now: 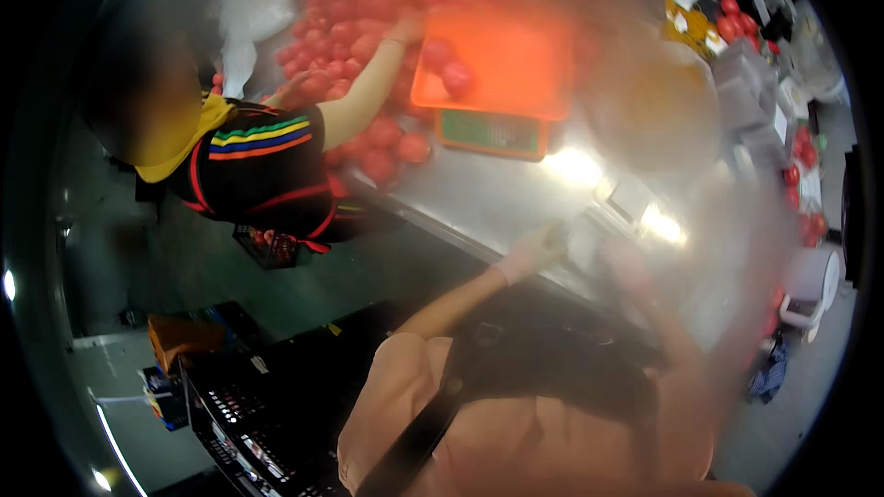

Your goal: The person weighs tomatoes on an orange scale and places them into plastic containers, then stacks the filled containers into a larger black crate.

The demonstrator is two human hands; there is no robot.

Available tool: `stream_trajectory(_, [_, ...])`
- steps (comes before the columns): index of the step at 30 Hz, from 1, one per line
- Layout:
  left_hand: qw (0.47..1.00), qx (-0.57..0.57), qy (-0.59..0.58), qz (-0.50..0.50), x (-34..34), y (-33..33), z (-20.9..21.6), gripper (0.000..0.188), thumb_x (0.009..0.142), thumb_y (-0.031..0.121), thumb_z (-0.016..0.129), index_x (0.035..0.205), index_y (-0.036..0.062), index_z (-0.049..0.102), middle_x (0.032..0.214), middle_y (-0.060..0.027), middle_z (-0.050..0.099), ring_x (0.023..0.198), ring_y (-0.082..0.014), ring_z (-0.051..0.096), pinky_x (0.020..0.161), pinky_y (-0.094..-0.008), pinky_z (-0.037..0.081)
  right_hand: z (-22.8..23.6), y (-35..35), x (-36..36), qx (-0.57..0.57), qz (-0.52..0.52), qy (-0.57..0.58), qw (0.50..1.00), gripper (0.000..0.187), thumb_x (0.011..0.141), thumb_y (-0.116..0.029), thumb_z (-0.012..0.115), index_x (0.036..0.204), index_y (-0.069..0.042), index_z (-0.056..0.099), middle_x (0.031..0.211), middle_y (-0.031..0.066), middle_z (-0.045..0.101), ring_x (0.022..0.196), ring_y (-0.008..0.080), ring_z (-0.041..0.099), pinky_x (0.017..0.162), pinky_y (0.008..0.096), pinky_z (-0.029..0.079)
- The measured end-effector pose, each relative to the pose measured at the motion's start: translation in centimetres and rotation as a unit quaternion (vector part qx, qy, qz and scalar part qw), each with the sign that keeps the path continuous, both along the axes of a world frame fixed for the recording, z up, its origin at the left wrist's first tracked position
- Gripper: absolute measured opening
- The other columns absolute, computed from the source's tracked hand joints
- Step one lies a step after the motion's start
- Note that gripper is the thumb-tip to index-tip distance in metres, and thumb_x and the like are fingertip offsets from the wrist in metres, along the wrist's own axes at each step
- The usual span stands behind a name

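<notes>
Haze over the lens blurs much of the middle. My left hand, in a pale glove, is at the near edge of the metal table, its fingers curled in round something small that I cannot make out. My right hand is smeared and its fingers do not show clearly. Between the two hands lies a whitish, blurred thing. Just beyond them is a pale, squarish object with a grey panel. Farther off, an orange tray with two tomatoes rests on a scale with a green panel.
To the left, a person in a black apron reaches into a large heap of tomatoes. A white plastic bag lies behind. Clear containers stand at the right, and a white bucket below them. Black crates are stacked at lower left.
</notes>
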State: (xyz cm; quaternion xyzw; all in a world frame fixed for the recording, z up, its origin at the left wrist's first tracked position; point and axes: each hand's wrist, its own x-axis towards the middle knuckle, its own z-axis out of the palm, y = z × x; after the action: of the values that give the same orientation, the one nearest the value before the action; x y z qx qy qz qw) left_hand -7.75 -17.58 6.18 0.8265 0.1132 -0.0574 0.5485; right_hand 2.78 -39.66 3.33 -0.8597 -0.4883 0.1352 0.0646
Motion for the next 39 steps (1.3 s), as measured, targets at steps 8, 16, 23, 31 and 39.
stream_trajectory(8, [0.989,0.053,-0.092,0.103,1.9,0.1,-0.6,0.038,0.08,0.019,0.062,0.116,0.0077,0.058,0.064,-0.0147,0.056,0.059,-0.0275,0.057,0.06,-0.0366,0.046,3.5,4.2,-0.8,0.133,-0.033,0.055,0.989,0.015,0.08,-0.024,0.062,0.088,-0.011,0.06,0.088,0.0133,0.057,0.072,0.0316,0.06,0.06,0.0426,0.049])
stream_trajectory(16, [0.931,0.22,-0.037,0.29,0.1,9.0,-0.6,0.046,0.078,0.029,0.067,0.115,0.0036,0.055,0.099,-0.0169,0.059,0.09,-0.0308,0.057,0.082,-0.0392,0.045,3.9,4.7,-0.5,0.22,-0.105,0.135,0.96,0.019,0.082,-0.026,0.061,0.082,-0.007,0.063,0.08,0.0131,0.062,0.069,0.0305,0.06,0.061,0.041,0.047])
stream_trajectory(23, [0.804,0.418,0.117,0.406,-1.1,23.1,-0.1,0.059,0.073,0.03,0.069,0.124,0.0098,0.047,0.123,-0.0202,0.047,0.114,-0.0419,0.044,0.09,-0.0504,0.042,7.9,6.0,0.0,0.273,-0.203,0.162,0.926,0.009,0.083,-0.014,0.061,0.081,-0.006,0.062,0.078,0.0128,0.06,0.068,0.03,0.059,0.061,0.038,0.046])
stream_trajectory(31, [0.886,0.253,0.123,0.368,0.6,24.4,1.8,0.068,0.065,0.027,0.074,0.126,0.0109,0.047,0.119,-0.0208,0.05,0.109,-0.041,0.05,0.091,-0.0469,0.042,7.3,7.4,-0.3,0.237,-0.265,0.13,0.926,0.009,0.082,-0.012,0.06,0.083,-0.004,0.063,0.078,0.0147,0.06,0.074,0.031,0.06,0.065,0.0374,0.047])
stream_trajectory(39, [0.881,0.353,0.011,0.314,-0.4,25.4,0.1,0.058,0.075,0.027,0.067,0.126,0.0098,0.044,0.125,-0.0227,0.042,0.114,-0.0427,0.044,0.092,-0.047,0.042,12.2,17.0,-0.5,0.331,-0.006,0.189,0.925,0.012,0.082,-0.013,0.061,0.092,-0.005,0.061,0.083,0.0114,0.058,0.076,0.0295,0.059,0.067,0.0374,0.047])
